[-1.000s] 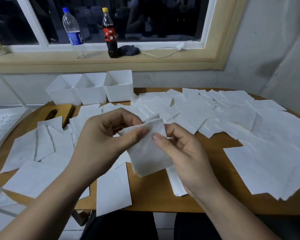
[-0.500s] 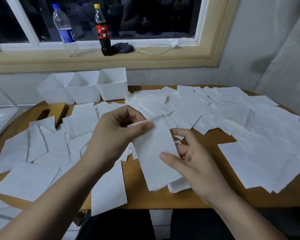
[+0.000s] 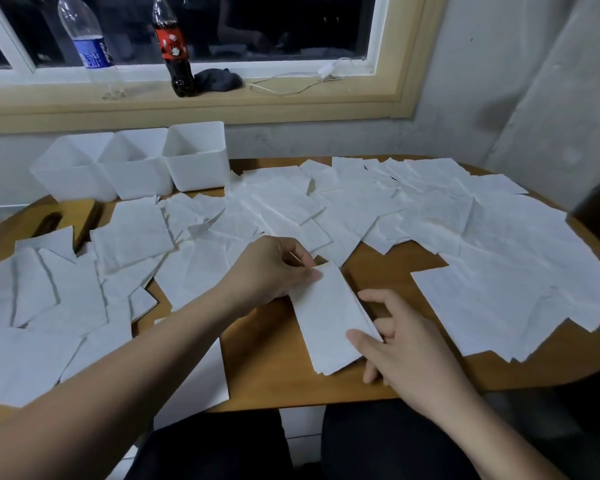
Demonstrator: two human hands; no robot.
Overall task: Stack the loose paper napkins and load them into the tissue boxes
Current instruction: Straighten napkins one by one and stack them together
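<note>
The left hand [image 3: 274,268] pinches the far end of the folded napkin [image 3: 326,317] with curled fingers [image 3: 298,250]. The right hand [image 3: 406,351] nips its near right edge, thumb above, fingers spread beneath. The napkin lies on the table [image 3: 267,358].

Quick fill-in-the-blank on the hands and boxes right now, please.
1. The left hand pinches the folded napkin at its ____ end.
2. The right hand holds that napkin's ____ end.
3. ____ white boxes stand in a row at the table's back left.
Missing words: far; near; three.
</note>
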